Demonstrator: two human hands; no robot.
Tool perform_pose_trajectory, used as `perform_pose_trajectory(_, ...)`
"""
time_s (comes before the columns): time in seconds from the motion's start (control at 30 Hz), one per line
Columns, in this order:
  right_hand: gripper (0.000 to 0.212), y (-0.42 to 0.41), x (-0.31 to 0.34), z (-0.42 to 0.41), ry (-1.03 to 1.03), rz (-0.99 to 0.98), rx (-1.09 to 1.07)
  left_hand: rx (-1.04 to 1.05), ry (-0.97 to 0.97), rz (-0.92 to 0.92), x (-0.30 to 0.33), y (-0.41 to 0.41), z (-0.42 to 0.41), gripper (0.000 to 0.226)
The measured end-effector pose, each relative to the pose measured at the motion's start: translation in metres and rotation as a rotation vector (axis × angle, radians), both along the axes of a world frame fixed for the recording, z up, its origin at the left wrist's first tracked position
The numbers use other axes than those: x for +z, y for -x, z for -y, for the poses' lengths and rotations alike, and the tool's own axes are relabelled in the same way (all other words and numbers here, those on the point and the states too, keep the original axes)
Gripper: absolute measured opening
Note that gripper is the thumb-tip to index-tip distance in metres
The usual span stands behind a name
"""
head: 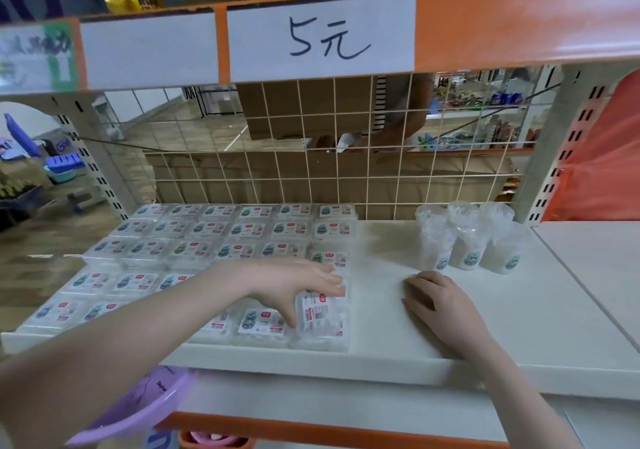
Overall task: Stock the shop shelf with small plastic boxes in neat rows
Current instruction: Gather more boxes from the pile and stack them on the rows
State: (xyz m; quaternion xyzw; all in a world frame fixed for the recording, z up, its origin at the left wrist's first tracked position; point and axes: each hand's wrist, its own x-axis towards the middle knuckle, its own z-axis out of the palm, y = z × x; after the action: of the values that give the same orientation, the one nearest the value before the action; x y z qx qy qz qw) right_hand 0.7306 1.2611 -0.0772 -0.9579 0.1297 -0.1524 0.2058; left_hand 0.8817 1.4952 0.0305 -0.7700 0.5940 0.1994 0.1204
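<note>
Several small clear plastic boxes (221,233) with white labels lie in neat rows across the left half of the white shelf (381,355). My left hand (294,285) reaches over the rows and grips one box (320,317) at the right end of the front rows, thumb on its left side and fingers over its far edge. That box sits tilted on top of the boxes below it. My right hand (440,304) rests on the bare shelf to the right, fingers curled under, with nothing in it.
Three clear plastic cups (467,240) with lids stand at the back right of the shelf. A wire grid (311,157) forms the back. An orange rail (485,22) overhead carries a handwritten price label. A purple basin (138,410) sits below at the left.
</note>
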Motion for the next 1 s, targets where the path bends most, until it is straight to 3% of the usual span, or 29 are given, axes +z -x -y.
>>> perform_pose_trajectory(0.37, 0.03, 0.0, 0.0, -0.001, -0.023, 0.016, -0.01, 0.168, 0.26, 0.271, -0.026, -0.003, 0.004, 0.077)
perform_pose_trajectory(1.0, 0.033, -0.002, -0.004, 0.001, 0.022, 0.022, 0.007, 0.457, 0.419, 0.208, -0.045, -0.012, 0.037, 0.06)
